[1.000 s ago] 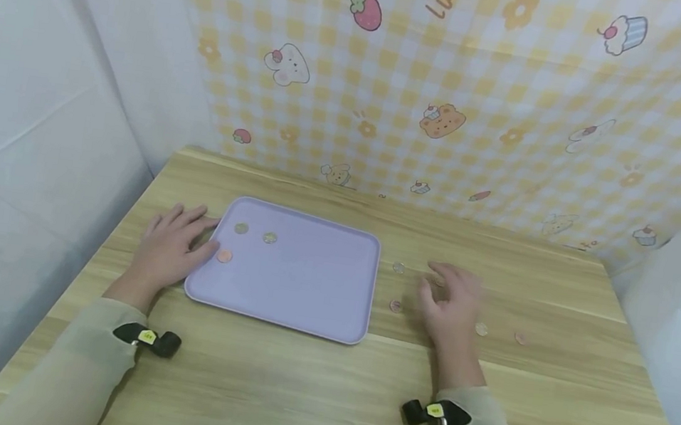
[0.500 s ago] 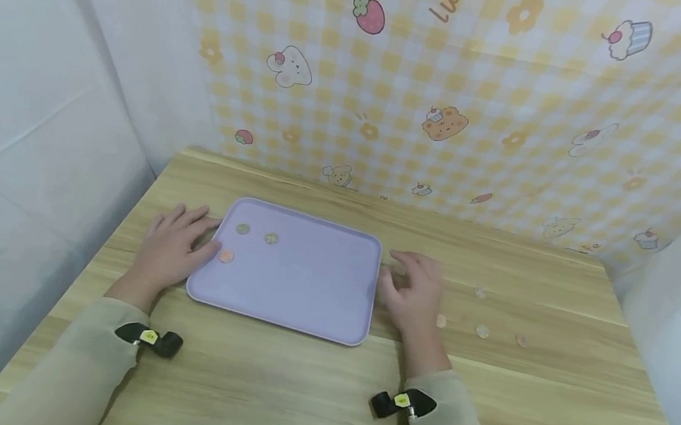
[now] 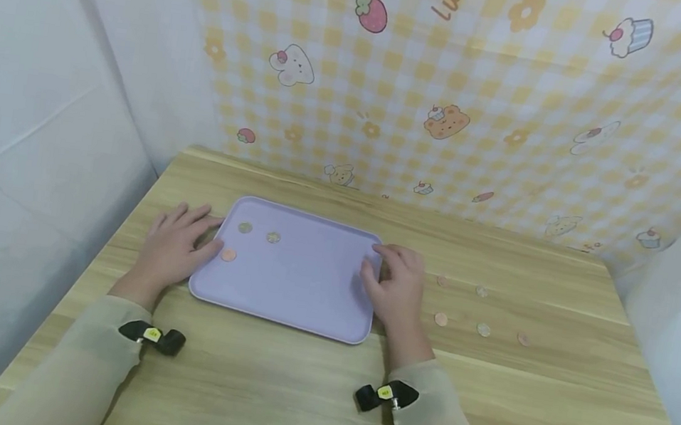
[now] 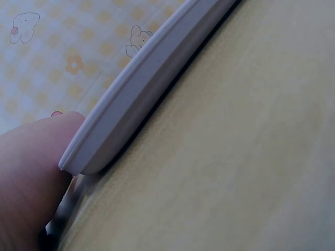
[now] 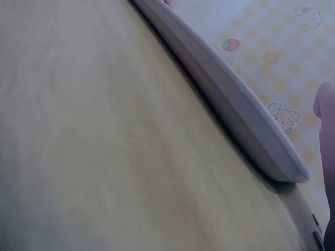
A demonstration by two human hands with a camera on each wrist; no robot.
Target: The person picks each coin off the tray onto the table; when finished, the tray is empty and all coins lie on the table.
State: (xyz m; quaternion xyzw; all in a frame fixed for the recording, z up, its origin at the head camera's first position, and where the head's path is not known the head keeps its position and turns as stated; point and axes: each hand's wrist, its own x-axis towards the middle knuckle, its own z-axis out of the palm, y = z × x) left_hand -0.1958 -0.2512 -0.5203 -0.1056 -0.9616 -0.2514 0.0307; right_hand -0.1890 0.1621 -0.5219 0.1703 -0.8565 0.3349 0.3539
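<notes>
A lilac tray [image 3: 300, 272] lies on the wooden table. Three coins sit near its left end: a golden coin [image 3: 244, 227], a silvery coin [image 3: 273, 237] and a copper coin [image 3: 228, 255]. My left hand [image 3: 175, 244] rests at the tray's left side, fingers spread and thumb touching the rim; the left wrist view shows the thumb [image 4: 42, 141] by the tray edge. My right hand [image 3: 396, 288] is at the tray's right edge, thumb and index finger reaching over the rim, apart. In the right wrist view its thumb [image 5: 325, 104] stands clear of the tray [image 5: 230, 94].
Several coins lie on the table [image 3: 291, 393] right of the right hand, among them a copper coin [image 3: 441, 319] and a silvery coin [image 3: 483, 330]. Behind the table hangs a yellow checked cloth [image 3: 327, 117]. White sheets [image 3: 17, 163] flank both sides.
My right hand has moved left from above the loose coins to the tray's right edge, uncovering coins on the table. The left hand and the tray have stayed in place.
</notes>
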